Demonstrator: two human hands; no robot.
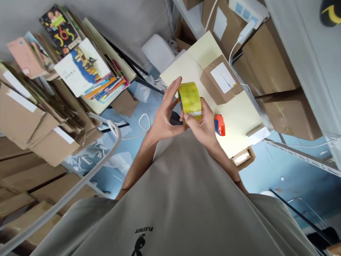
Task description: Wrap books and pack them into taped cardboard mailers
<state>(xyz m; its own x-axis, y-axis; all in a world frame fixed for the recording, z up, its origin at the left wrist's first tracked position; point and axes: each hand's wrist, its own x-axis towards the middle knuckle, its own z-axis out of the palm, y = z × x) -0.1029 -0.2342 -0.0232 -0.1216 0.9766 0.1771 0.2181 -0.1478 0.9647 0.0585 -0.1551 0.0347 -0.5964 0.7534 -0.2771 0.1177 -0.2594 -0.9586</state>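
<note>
A wide roll of yellow packing tape [189, 97] is held up in front of my body, with a row of white markings near its lower edge. My right hand [201, 124] grips the roll from the right and below, its thumb across the lower edge. My left hand [166, 117] curves around the roll's left side, with the index finger by the top edge and the thumb under the bottom. Part of the left fingers is hidden behind the roll. An orange-and-blue tape dispenser [219, 125] lies on the pale tabletop [234, 122], just right of my right hand.
A small labelled carton [221, 80] sits on the table, and a white box [258, 134] at its right edge. Stacked books [87, 67] and flattened cardboard [23, 113] stand left. A white bent tube [87, 174] crosses the left side. Larger cartons [293, 117] and a power strip [250, 12] are right.
</note>
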